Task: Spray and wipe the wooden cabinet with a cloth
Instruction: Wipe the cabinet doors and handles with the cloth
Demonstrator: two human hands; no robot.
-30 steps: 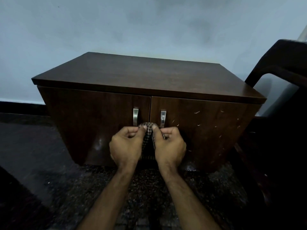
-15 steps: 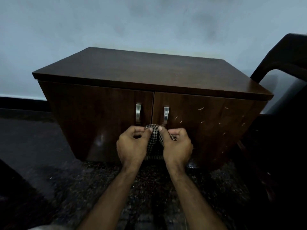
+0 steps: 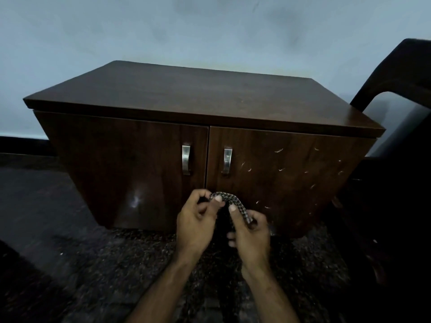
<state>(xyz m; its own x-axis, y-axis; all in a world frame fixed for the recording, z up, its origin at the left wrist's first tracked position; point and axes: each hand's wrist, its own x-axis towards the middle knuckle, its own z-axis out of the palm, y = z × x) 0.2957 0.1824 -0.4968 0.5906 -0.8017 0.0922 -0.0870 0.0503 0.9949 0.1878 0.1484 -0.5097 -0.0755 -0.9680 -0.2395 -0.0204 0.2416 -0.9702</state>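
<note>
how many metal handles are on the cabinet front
2. One handle is on the left door, near its inner edge; the other handle is on the right door, just across the centre gap. Other sides of the cabinet are hidden.

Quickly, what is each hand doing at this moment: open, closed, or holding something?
Left hand: pinches the checked cloth.
Right hand: grips the same cloth.

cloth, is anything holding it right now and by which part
Both hands hold the checked cloth: the left hand pinches its upper left end, the right hand grips its lower right part, in front of the cabinet doors.
</note>
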